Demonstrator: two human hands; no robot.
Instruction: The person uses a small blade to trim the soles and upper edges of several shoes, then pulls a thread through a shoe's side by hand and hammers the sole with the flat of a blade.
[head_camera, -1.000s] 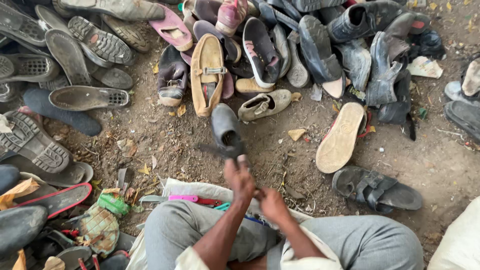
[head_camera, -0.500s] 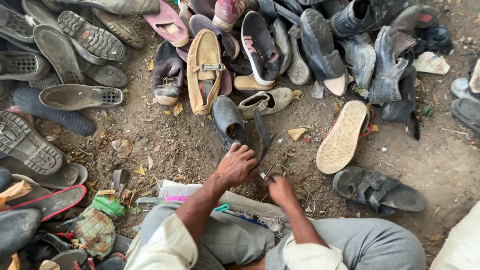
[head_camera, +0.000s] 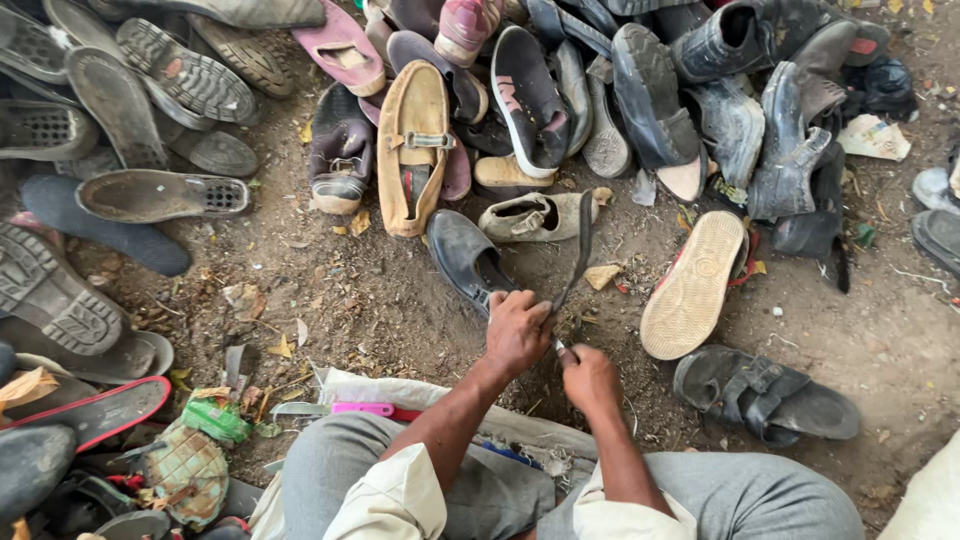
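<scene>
Head view, left hand fingers gripping dark shoe — toe pointing up-left, right hand fingers clenched on blade

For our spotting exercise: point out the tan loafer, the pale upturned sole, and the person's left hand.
tan loafer (head_camera: 413, 150), head view, on its upper.
pale upturned sole (head_camera: 693, 288), head view, mid-tread.
left hand (head_camera: 517, 331), head view, on its back.

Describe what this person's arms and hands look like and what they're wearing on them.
Both hands, left hand and right hand, are bare, with no gloves. The forearms are bare too, with pale cream sleeves rolled up near the elbows. No watch, rings or bracelets show.
</scene>
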